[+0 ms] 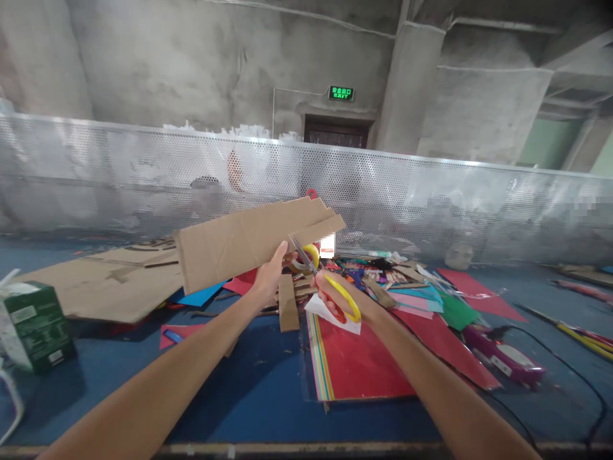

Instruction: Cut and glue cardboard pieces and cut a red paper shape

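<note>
- The blue counter (pixel 258 390) carries everything loose here.
- A large flat cardboard sheet (pixel 119 281) lies to the left.
- A cardboard piece (pixel 230 246) is held up above the counter, a strip partly separated along its lower right edge.
- A red paper stack (pixel 364 364) lies below the right hand (pixel 352 291), whose grip is wrapped round the scissors' handles.
- The left hand (pixel 269 275) has its grip pinching the piece's lower edge.
- The scissors (pixel 338 285) point their blades into the cut.
</note>
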Demonstrator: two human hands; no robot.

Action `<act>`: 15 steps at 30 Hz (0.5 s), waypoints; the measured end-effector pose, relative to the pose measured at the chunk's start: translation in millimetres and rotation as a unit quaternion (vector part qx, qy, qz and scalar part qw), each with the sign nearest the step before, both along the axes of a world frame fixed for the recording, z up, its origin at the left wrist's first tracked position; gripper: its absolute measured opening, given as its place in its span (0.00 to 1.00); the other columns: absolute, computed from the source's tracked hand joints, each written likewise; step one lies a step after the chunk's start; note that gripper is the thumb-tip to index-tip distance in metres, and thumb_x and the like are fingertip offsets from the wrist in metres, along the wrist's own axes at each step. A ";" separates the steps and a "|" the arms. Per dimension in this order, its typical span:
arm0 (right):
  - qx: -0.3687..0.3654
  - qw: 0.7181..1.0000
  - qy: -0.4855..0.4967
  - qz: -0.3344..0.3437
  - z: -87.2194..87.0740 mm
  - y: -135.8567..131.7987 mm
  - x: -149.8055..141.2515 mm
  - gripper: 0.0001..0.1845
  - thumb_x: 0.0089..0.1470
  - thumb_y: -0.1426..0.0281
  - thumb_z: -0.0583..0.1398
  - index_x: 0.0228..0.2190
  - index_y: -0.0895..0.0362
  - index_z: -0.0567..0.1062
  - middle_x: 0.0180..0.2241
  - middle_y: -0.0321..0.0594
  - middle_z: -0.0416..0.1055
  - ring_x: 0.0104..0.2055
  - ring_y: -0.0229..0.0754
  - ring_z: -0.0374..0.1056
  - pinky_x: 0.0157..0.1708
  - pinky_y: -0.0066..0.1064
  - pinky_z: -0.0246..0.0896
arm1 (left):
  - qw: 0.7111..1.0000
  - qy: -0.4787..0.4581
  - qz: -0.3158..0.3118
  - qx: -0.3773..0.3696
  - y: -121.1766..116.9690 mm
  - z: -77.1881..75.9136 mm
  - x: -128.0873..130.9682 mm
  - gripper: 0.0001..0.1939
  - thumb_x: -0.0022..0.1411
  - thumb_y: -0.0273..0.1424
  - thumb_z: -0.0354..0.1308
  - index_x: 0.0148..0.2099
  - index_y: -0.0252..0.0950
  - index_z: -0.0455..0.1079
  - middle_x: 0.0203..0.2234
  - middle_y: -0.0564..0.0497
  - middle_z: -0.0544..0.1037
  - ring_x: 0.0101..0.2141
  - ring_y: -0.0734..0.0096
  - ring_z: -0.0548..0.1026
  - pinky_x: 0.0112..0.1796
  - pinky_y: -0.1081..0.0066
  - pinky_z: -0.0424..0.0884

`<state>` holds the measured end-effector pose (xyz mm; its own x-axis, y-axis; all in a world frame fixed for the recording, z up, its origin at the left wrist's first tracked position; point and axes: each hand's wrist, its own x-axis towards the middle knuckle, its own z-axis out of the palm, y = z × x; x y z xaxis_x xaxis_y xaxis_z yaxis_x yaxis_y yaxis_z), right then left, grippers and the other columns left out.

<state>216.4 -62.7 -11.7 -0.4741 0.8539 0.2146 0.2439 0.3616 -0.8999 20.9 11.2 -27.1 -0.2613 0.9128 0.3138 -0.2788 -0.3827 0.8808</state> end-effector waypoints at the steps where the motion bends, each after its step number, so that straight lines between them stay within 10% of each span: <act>1: 0.001 1.000 -0.001 0.001 -1.4 1.8 0.0 0.33 0.52 0.34 0.56 0.33 0.52 0.61 0.23 0.28 0.58 0.14 0.31 0.53 0.08 0.24 0.48 | 1.000 0.008 0.002 -0.002 0.4 -0.7 -0.2 0.24 0.56 0.53 0.65 0.36 0.35 0.82 0.38 0.40 0.86 0.40 0.56 0.83 0.48 0.62 0.74; 15: 0.017 0.997 -0.054 -0.048 -3.8 6.4 -5.1 0.33 0.60 0.36 0.50 0.36 0.54 0.65 0.21 0.28 0.59 0.12 0.30 0.53 0.07 0.22 0.48 | 0.999 0.042 0.016 -0.008 -8.9 1.1 2.0 0.26 0.58 0.55 0.62 0.39 0.36 0.82 0.38 0.40 0.86 0.41 0.55 0.83 0.48 0.62 0.75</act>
<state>211.3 -56.3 -15.5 -0.4117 0.8901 0.1956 0.3742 0.3608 -0.8543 22.9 2.3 -25.9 -0.2643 0.9092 0.3216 -0.1920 -0.3764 0.9064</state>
